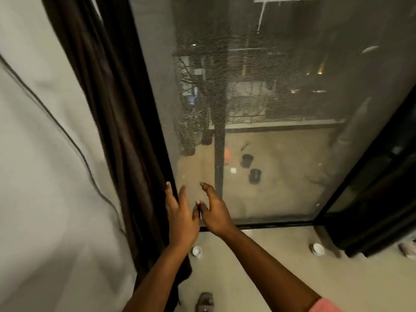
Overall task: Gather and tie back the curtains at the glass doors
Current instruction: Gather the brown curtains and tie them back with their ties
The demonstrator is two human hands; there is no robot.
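My pink sleeve [324,306] edges the bottom of the view, both bare forearms reaching out over the pale floor [258,266]. My left hand [180,218] lies with straight fingers against the edge of the dark brown curtain [117,122] — gathered in folds at the left of the glass door [281,109], a pale curtain [45,176] beside it. My right hand [213,210] hovers open, fingers spread, holding nothing. Two small white discs [317,248] sit on the floor near the black door frame [371,199].
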